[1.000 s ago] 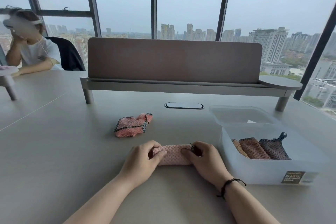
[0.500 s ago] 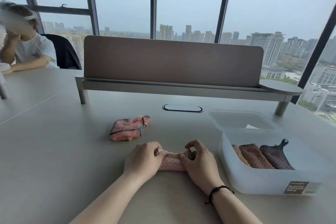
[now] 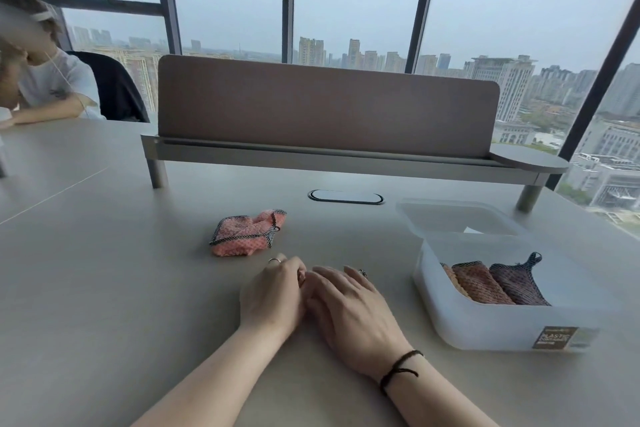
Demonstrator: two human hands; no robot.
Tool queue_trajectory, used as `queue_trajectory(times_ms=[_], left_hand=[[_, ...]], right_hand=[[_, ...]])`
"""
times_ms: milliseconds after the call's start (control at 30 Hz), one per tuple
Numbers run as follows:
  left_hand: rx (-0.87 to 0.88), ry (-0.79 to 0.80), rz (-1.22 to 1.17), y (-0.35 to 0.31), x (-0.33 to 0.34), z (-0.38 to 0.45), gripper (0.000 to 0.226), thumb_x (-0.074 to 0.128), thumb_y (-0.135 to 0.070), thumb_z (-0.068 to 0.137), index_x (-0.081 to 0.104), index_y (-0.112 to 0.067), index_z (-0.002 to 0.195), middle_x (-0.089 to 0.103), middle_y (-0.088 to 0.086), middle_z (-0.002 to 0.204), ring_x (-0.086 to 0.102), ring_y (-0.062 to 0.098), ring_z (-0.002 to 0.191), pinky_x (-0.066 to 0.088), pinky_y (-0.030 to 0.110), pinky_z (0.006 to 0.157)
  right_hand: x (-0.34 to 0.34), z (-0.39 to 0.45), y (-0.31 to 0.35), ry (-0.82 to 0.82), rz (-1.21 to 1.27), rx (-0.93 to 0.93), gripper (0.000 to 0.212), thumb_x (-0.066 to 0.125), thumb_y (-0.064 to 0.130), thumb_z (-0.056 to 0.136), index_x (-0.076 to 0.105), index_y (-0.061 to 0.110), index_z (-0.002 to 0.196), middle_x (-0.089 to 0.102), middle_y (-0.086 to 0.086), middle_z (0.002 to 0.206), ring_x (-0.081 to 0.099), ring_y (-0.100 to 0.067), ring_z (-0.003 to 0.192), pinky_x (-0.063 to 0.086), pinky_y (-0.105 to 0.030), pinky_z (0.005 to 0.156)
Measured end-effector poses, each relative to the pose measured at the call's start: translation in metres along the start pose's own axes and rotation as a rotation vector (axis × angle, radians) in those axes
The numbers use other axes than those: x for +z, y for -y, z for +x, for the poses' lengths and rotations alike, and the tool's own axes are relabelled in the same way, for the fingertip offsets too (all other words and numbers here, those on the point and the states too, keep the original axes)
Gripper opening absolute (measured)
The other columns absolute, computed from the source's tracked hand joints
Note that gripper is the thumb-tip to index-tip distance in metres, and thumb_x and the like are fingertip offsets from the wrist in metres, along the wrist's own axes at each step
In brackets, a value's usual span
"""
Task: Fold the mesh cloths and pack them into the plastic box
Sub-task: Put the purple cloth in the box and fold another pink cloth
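Cloths (image 3: 495, 282) upright, lengthwise in box (image 3: 502, 326)

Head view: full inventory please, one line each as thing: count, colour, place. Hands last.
loose mesh cloth: 1, pink with dark edging, crumpled on the table beyond the hands
packed mesh cloths: 3, tan, reddish brown and dark, side by side in the plastic box
plastic box: 1, translucent white, right of the hands, open
lid: 1, translucent, behind the box
table: 1, grey-beige
desk divider: 1, brown panel on a grey shelf, far side
cable port: 1, dark oval, below the divider
another person: 1, white shirt, far left
left hand: 1, ring, pressed down
right hand: 1, dark wrist cord, touching the left; anything under them is hidden
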State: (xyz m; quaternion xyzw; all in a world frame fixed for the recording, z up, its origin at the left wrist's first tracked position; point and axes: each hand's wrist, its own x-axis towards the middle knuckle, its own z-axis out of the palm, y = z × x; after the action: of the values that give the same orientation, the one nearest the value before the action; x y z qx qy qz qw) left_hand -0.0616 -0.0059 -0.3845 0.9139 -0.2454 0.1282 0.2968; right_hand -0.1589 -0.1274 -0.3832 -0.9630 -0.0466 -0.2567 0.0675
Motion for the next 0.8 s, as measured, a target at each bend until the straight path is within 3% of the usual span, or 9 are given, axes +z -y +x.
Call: queue_trajectory(times_ms=[67,133,300,400,500,667,800], left_hand=[[-0.007,-0.011,0.012,0.0002,-0.0011,0.0001,0.019,0.054,-0.046,0.089,0.061,-0.028,0.089,0.058,-0.006,0.095,0.066,0.023,0.090,0.041,0.031,0.065],[-0.022,-0.024,0.039,-0.0002,-0.0019,0.0001,0.022,0.053,-0.048,0.089,0.061,-0.028,0.088,0.060,-0.006,0.095,0.066,0.022,0.090,0.043,0.031,0.065],[-0.021,-0.003,0.070,0.0042,-0.0008,0.0003,0.023,0.051,-0.051,0.091,0.064,-0.032,0.094,0.061,-0.008,0.101,0.066,0.019,0.093,0.042,0.029,0.065],[-0.025,0.010,0.099,0.0047,0.0007,0.0000,0.023,0.049,-0.049,0.093,0.064,-0.032,0.095,0.061,-0.009,0.103,0.063,0.019,0.099,0.046,0.031,0.068],[-0.037,0.029,0.111,0.0055,0.0024,0.0000,0.022,0.048,-0.046,0.095,0.064,-0.031,0.096,0.062,-0.008,0.106,0.057,0.019,0.108,0.046,0.034,0.080],[-0.063,0.075,0.200,0.0041,0.0009,-0.0016,0.026,0.042,-0.050,0.096,0.061,-0.034,0.104,0.061,-0.008,0.113,0.049,0.021,0.113,0.038,0.038,0.089],[-0.065,0.091,0.229,0.0075,-0.0013,-0.0029,0.033,0.040,-0.058,0.095,0.059,-0.033,0.105,0.059,-0.004,0.116,0.047,0.023,0.116,0.037,0.039,0.093]], right_hand=[[-0.0003,-0.0011,-0.0019,0.220,0.061,0.100,0.063,0.020,0.063,0.099,0.036,0.027,0.148,0.038,0.007,0.156,0.036,-0.012,0.141,0.021,-0.029,0.119],[0.0014,-0.0021,-0.0053,0.339,0.055,0.156,0.083,0.006,0.073,0.088,0.018,0.027,0.156,0.018,0.009,0.164,0.012,-0.006,0.151,0.003,-0.026,0.122],[0.0023,-0.0007,-0.0052,0.393,0.038,0.226,0.094,0.000,0.082,0.078,0.010,0.032,0.157,0.009,0.012,0.165,0.002,-0.003,0.151,0.000,-0.032,0.124],[0.0014,0.0008,-0.0065,0.429,0.041,0.255,0.093,0.002,0.082,0.078,0.010,0.033,0.157,0.009,0.014,0.165,0.000,-0.002,0.151,-0.002,-0.034,0.124],[0.0010,0.0046,-0.0058,0.457,0.044,0.273,0.092,0.003,0.081,0.079,0.010,0.033,0.157,0.008,0.016,0.164,-0.002,-0.002,0.151,-0.005,-0.035,0.124],[0.0004,0.0069,-0.0059,0.472,0.083,0.306,0.098,-0.012,0.076,0.072,0.012,0.033,0.157,0.007,0.017,0.165,-0.002,-0.003,0.151,-0.006,-0.037,0.123],[-0.0021,0.0071,-0.0041,0.486,0.077,0.317,0.061,0.012,0.056,0.101,0.013,0.032,0.157,0.008,0.017,0.164,0.000,-0.003,0.151,-0.007,-0.039,0.123]])
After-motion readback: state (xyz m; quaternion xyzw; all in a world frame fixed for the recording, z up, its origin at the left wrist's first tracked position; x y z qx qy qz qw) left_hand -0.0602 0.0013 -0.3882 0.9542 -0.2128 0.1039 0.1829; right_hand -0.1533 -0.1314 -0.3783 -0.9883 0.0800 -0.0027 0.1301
